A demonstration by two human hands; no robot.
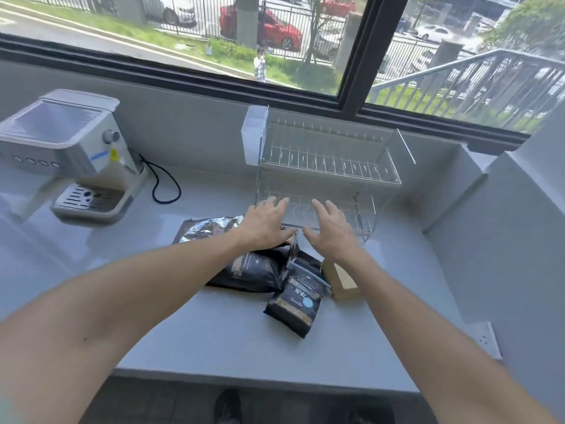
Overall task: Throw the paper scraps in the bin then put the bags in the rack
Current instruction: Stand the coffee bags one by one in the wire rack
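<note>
Your two forearms reach out from the bottom corners toward 12 o'clock, over the counter [214, 347]. Your left hand [265, 221] is palm down, fingers spread, resting on the top of the large black bag [256, 270]. Your right hand [331, 229] hovers beside it at 3 o'clock, fingers spread, holding nothing. A small black bag [295, 304] lies at 6 o'clock of the hands, a silver bag [208, 229] at 9 o'clock. The wire rack [330, 166] stands just beyond your fingertips, at 12 o'clock.
</note>
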